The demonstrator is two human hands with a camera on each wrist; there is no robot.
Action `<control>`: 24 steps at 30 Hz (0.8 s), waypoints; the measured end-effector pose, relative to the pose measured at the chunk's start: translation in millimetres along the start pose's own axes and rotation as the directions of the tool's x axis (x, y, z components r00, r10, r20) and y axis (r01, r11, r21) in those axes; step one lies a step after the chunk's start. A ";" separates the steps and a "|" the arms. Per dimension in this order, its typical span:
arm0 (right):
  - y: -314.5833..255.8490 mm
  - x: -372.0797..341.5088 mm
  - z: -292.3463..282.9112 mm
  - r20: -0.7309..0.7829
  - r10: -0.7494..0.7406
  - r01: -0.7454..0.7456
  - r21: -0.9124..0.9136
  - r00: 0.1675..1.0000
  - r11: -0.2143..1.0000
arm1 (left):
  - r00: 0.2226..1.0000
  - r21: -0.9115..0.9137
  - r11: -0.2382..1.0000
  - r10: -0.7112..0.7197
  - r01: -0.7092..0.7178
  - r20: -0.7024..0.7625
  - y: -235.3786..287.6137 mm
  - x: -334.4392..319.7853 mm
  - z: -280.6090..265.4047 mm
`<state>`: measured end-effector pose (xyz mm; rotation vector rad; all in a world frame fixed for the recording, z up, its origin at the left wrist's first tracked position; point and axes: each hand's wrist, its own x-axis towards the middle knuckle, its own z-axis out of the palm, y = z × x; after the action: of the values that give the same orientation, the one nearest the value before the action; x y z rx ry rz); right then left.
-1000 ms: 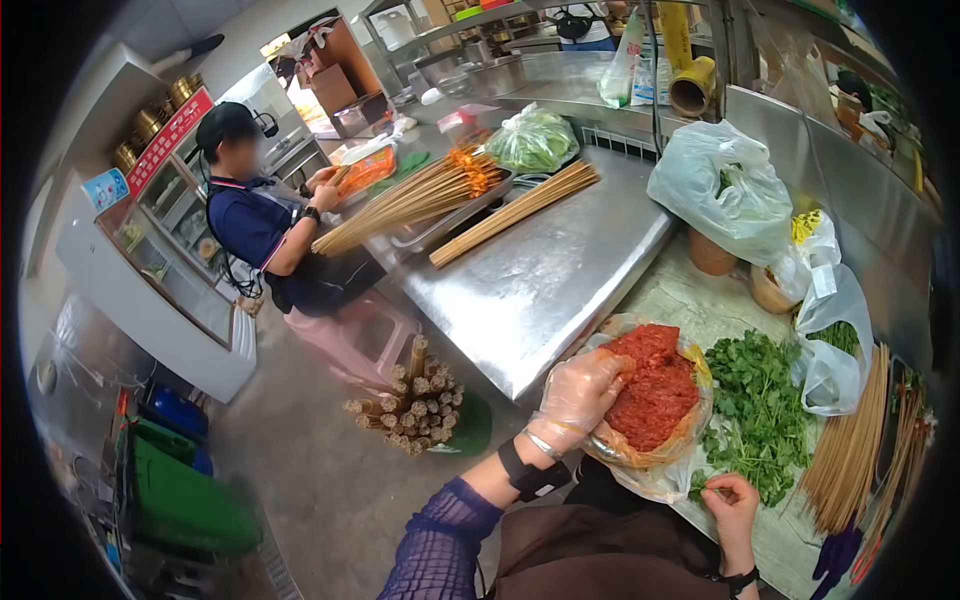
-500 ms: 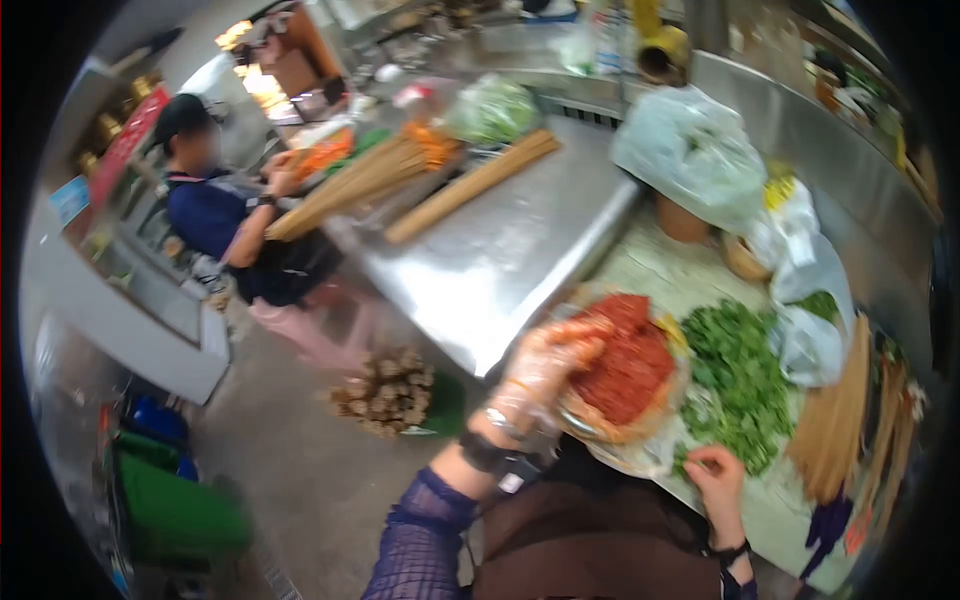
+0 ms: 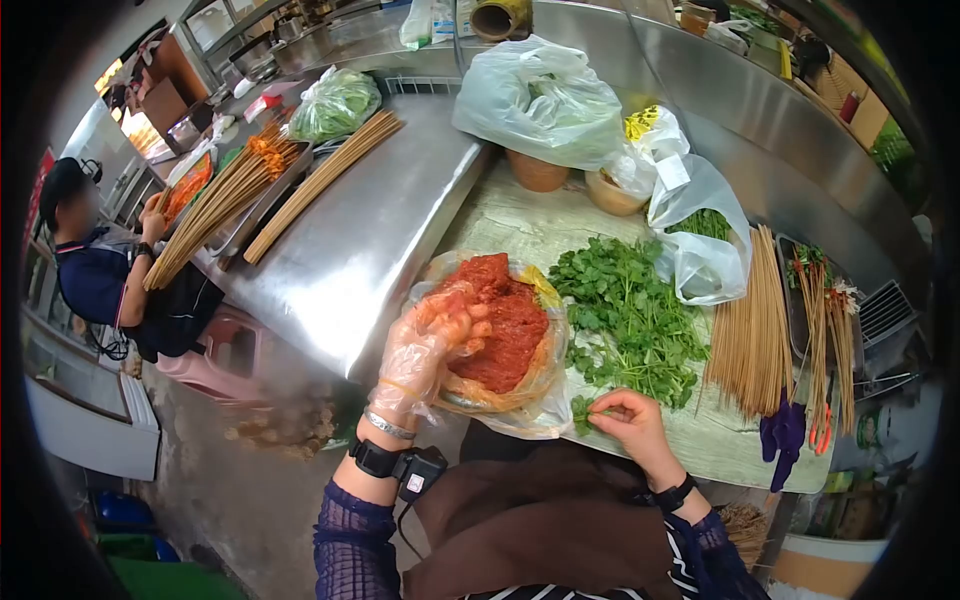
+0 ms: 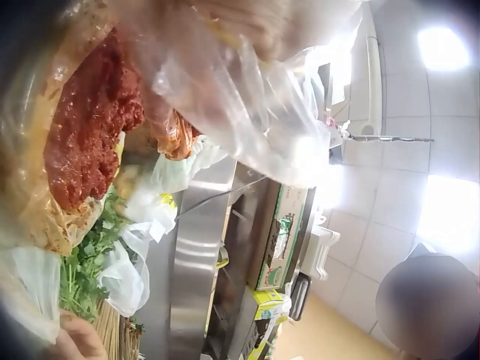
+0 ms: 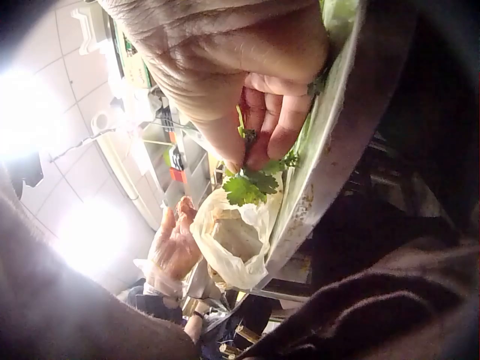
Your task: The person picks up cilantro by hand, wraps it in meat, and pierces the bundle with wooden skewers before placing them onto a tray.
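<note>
My left hand [image 3: 430, 335], in a clear plastic glove with red smears, is over the left side of a bowl of red minced meat [image 3: 510, 345]. Its fingers are loosely bent, and I see nothing held in them. A plastic bag [image 3: 545, 418] lines the bowl at the table's front edge. With thumb and fingers, my bare right hand [image 3: 632, 422] pinches a small cilantro sprig [image 5: 250, 187], whose leaves poke out past the fingertips in the right wrist view. Just beyond this hand, a cilantro pile [image 3: 630, 315] spreads over the pale tabletop [image 3: 480, 225].
Bamboo skewers [image 3: 750, 330] lie right of the cilantro, near a purple glove [image 3: 783, 440]. Plastic bags [image 3: 545, 105] stand at the back. On the steel table [image 3: 350, 245] at left are more skewers [image 3: 325, 185]. A person [image 3: 110, 270] sits beyond, holding skewers.
The head view has swung right, so the scene sits further left. My left hand stays at the bowl's left side; my right hand keeps its pinch on the sprig.
</note>
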<state>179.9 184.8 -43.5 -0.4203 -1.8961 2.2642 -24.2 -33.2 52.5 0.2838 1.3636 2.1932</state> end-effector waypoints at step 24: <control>-83.1 16.2 -5.0 0.050 -0.173 0.180 -0.244 0.984 0.953 | 0.998 0.240 0.970 0.037 -0.026 -0.042 -21.3 -11.3 20.4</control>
<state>161.2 209.6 35.4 -0.2381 -2.1459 1.9387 1.3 -16.4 44.5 0.3463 1.6632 2.0718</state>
